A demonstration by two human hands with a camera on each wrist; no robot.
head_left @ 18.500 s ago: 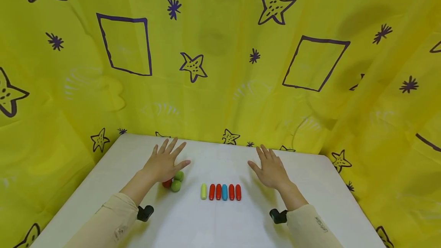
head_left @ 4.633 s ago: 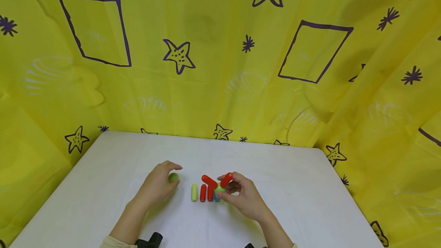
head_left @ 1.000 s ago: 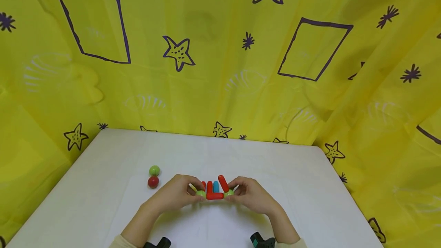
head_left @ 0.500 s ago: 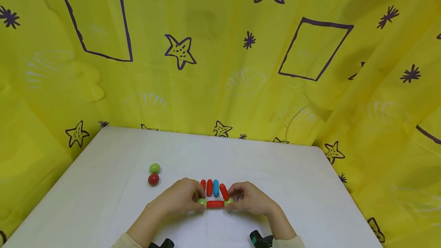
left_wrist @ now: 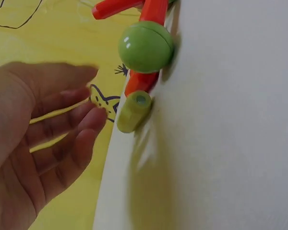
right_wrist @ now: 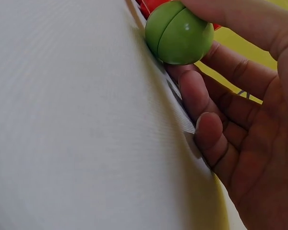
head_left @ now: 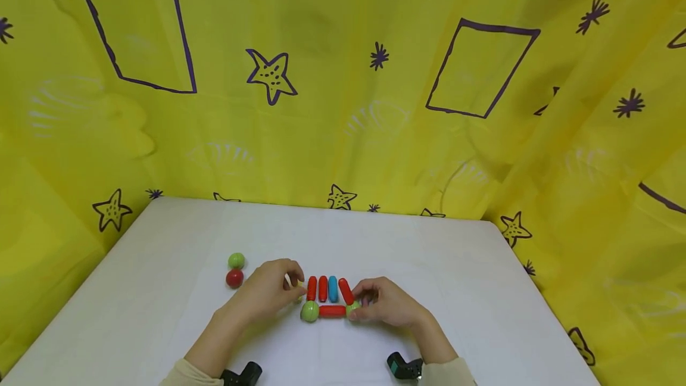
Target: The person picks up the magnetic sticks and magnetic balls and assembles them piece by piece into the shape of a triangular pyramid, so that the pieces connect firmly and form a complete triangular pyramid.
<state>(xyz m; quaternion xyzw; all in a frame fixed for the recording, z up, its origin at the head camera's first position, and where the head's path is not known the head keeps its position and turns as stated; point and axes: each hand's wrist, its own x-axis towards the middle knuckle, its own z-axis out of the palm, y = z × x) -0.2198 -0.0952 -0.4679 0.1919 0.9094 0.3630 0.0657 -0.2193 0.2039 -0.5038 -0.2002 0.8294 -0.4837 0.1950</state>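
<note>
My left hand (head_left: 265, 290) is beside the pale yellow-green rod (left_wrist: 133, 112); its slightly bent fingers stand a little apart from the rod in the left wrist view. In the head view that rod is mostly hidden by the fingers. My right hand (head_left: 388, 302) pinches a green ball (right_wrist: 179, 33) between thumb and fingers. A red rod (head_left: 332, 311) lies crosswise between this ball and another green ball (head_left: 309, 311). From the right ball a red rod (head_left: 346, 292) slants up and left. Behind the crosswise rod are two upright-lying red rods (head_left: 323, 288) and a blue rod (head_left: 333, 289).
A green ball (head_left: 236, 260) and a red ball (head_left: 234, 279) sit together left of my left hand on the white table (head_left: 429, 255). A yellow curtain (head_left: 321, 136) with star drawings hangs behind the table. Black devices (head_left: 404, 366) are strapped at both wrists.
The joined rods and balls came down toward me. My left hand has let go of the left green ball and moved to the yellow-green rod. My right hand keeps hold of its ball.
</note>
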